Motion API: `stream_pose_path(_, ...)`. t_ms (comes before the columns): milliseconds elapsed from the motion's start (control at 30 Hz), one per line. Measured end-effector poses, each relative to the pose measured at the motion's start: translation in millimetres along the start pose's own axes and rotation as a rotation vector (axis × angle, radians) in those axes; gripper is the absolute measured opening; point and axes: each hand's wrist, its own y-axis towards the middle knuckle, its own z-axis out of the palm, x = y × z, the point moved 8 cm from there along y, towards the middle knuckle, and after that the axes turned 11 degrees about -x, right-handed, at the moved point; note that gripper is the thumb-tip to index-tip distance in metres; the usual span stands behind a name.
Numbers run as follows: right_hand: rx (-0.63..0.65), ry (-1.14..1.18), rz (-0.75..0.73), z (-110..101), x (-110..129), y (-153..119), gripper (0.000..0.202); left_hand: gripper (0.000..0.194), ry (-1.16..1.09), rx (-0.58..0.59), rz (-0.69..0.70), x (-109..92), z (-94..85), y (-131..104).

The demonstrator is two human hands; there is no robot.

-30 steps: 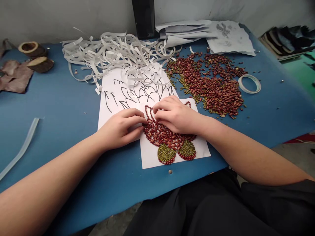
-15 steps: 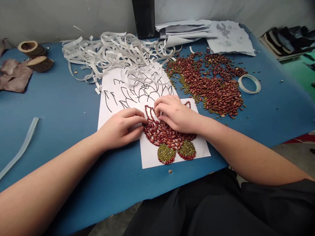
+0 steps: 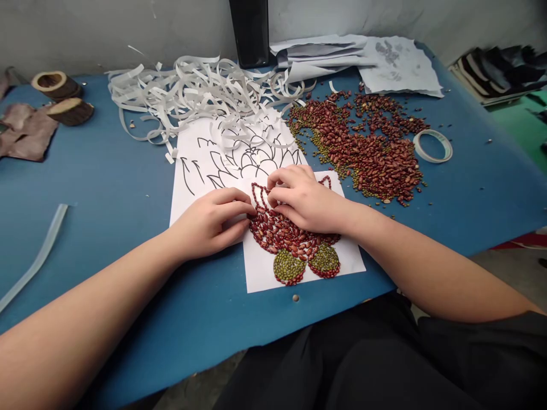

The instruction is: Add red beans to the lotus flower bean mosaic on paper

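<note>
A picture made of red beans (image 3: 277,230) lies on a small white sheet (image 3: 260,279), with two round patches of green mung beans (image 3: 289,265) at its near end. My left hand (image 3: 216,222) rests by the sheet's left edge, thumb apart from the curved fingers, tips touching the outer beans. Over the upper middle of the picture is my right hand (image 3: 305,199), its fingers curled and thumb drawn in near the fingertips. Anything between those tips is too small or hidden to make out. The right hand covers part of the bean picture.
Behind lies a larger flower drawing (image 3: 188,171), partly under curled white paper strips (image 3: 192,85). Loose red and green beans (image 3: 367,154) are heaped at right, beside a tape roll (image 3: 432,146). Folded papers (image 3: 397,68) and cut wood pieces (image 3: 70,111) sit farther back.
The right hand's fingertips have shifted very slightly over the beans. My left hand and the sheet stay where they were.
</note>
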Motion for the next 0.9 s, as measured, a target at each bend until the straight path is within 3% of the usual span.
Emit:
stream_pose_path(433,-0.112,-0.012,-0.099,-7.8,4.2,-0.7,0.02,0.023,0.006,0.001,0.013,-0.5,0.8,-0.2)
stream_pose_path(900,-0.084,-0.055,-0.099,-3.9,6.0,0.0,0.02,0.023,0.024,-0.007,0.026,-0.8,-0.2,-0.1)
